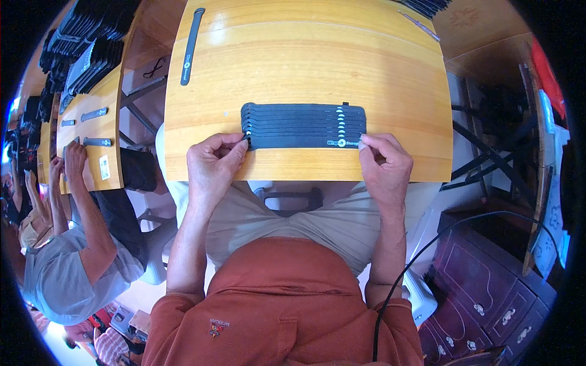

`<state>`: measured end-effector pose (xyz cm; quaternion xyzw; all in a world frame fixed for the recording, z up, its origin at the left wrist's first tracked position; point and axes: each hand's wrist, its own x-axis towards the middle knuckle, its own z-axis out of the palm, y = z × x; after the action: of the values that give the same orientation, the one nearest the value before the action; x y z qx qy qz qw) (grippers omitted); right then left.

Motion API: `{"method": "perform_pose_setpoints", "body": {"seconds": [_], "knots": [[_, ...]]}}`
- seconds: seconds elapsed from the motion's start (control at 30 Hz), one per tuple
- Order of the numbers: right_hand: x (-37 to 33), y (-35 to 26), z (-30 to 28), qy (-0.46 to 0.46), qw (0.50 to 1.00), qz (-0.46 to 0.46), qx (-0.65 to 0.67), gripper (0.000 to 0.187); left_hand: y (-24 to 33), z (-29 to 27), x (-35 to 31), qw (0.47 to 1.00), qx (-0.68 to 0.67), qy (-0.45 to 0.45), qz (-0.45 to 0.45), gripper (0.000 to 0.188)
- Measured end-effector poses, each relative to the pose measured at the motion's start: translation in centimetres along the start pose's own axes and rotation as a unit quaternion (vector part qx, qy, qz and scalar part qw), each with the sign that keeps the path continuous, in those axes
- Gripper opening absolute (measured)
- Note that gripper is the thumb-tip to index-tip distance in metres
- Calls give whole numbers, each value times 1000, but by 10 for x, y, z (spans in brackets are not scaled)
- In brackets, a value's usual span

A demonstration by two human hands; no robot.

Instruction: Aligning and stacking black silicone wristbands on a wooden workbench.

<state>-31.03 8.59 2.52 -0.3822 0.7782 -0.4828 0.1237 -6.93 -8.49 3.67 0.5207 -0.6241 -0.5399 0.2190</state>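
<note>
Several black straps (296,119) with rounded, holed left ends lie overlapped in a neat row near the table's front edge. Pale printed marks line up toward their right ends. My left hand (213,160) pinches the left end of the nearest strap (290,142), thumb against forefinger. At its other end, my right hand (387,160) grips the same strap between thumb and fingers. That strap lies flat along the front of the row. A single black strap (191,47) rests apart, slanting, at the table's far left.
The wooden table (317,55) carries a slim pen-like tool (420,25) and a dark strap pile (428,6) at its far right corner. On the left, a co-worker (79,256) sits at another table with tall strap stacks (91,61). A black cable (452,222) runs past my right arm.
</note>
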Motion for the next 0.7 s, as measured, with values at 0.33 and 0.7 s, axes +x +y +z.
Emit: {"method": "perform_pose_setpoints", "body": {"seconds": [0.33,0.7], "knots": [[2,-4,0,-4,1000,23,10,13,2,-1,1,1000,17,-4,5,14],[5,-8,-2,-15,999,-13,-39,11,1,0,1,1000,12,-1,-3,14]]}}
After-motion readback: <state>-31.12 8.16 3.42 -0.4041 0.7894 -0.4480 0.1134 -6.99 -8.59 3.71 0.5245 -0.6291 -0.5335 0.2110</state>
